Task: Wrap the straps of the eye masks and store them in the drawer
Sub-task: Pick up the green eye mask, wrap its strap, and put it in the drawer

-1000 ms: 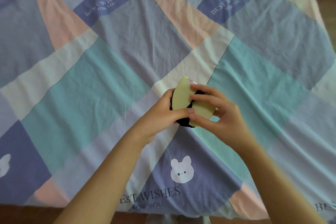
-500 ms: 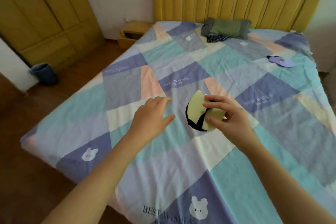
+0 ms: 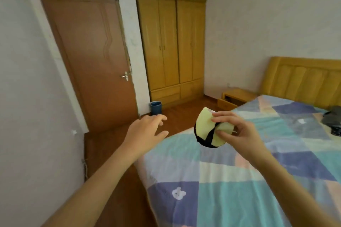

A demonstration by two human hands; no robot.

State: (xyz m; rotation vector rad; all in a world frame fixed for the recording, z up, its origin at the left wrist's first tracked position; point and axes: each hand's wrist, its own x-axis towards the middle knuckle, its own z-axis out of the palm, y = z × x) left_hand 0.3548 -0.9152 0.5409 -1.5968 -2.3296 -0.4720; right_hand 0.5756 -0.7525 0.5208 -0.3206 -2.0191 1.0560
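My right hand (image 3: pixel 238 132) pinches a folded pale yellow eye mask (image 3: pixel 204 127) with its black strap wound across it, held in the air over the bed's near left corner. My left hand (image 3: pixel 145 131) is held out to the left of the mask, fingers spread, holding nothing. A low wooden bedside table (image 3: pixel 235 97) stands beside the headboard, and its drawer (image 3: pixel 226 104) is pulled open. No other eye mask shows in this view.
The bed with a patchwork cover (image 3: pixel 239 180) fills the lower right, and a dark bundle of cloth (image 3: pixel 332 121) lies near the wooden headboard (image 3: pixel 304 81). A brown door (image 3: pixel 92 61), a yellow wardrobe (image 3: pixel 171 46) and a blue bin (image 3: pixel 155 107) stand along the far side, with wooden floor between.
My left hand let go of the mask and moved away to the left. The view swung up and left from the bedcover to the room; my right hand still holds the wrapped mask.
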